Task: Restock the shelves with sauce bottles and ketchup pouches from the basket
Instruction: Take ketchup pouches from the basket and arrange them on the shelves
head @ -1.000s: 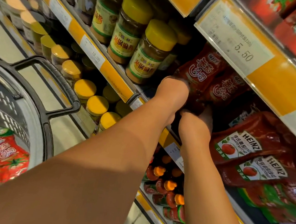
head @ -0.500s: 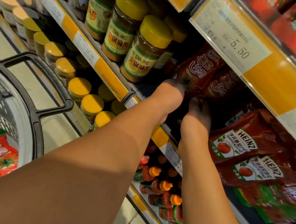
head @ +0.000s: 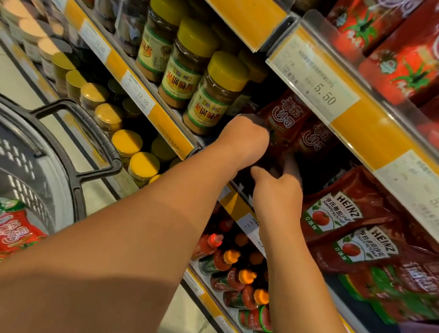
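Our left hand [head: 246, 136] and right hand [head: 280, 185] both grip red ketchup pouches [head: 284, 119] standing on the shelf [head: 173, 129].

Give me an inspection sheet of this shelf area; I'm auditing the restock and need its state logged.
Surface: metal shelf with yellow price strip, tag reads 5.50.
Job's things: dark red ketchup pouches standing upright under it; red-and-green pouches in round grey plastic basket; orange-capped sauce bottles on the shelf below.
Clutter: yellow-lidded brown seasoning jars; red Heinz ketchup pouches lying aslant.
Hands: left hand and right hand both at the upright pouches; fingers hidden.
Cables: nothing seen.
Surroundings: pale tiled floor.
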The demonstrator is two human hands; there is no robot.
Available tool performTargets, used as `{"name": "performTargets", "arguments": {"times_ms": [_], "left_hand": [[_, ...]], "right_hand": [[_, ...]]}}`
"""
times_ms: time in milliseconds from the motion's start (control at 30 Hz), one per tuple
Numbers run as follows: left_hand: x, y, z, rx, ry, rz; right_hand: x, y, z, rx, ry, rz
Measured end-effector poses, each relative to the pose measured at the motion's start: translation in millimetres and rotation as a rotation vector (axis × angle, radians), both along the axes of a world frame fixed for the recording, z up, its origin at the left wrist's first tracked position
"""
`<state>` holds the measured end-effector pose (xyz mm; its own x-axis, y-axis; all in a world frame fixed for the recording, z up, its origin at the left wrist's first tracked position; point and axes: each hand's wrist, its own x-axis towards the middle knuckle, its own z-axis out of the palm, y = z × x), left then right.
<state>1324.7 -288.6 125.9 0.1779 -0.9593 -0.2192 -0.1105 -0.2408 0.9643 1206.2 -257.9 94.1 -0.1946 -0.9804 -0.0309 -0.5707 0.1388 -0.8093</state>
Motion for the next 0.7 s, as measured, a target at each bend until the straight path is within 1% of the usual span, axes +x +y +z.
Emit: {"name": "performTargets", "arguments": {"times_ms": [67,167,233,300,400,467,533,633,700], "left_hand": [[10,7,4,0.042,-0.005,-0.033],[39,31,0,-0.012,-0.053,-0.143],[68,65,-1,-0.045,-0.116,-0.180],[108,105,-8,-0.080,-0.116,-0.205],[180,171,-31,-0.066,-0.170,-0.175],[232,215,-55,-0.005,-0.281,-0.095],[277,251,-83,0.100,-0.436,-0.027],[329,292,-131,0.354,-0.618,0.057],[347,318,-160,0.504,-0.662,0.078]], "right_hand": [[2,14,5,-0.015,0.019,0.057],[9,39,13,-0.028,0.084,0.142],[17,55,16,-0.024,0.128,0.166],[29,70,17,-0.027,0.175,0.219],[48,98,15,-0.044,0.227,0.344],[69,124,20,-0.009,0.245,0.440],[86,146,22,0.030,0.277,0.516],[109,169,30,0.030,0.361,0.645],[125,176,34,0.039,0.403,0.712]]}}
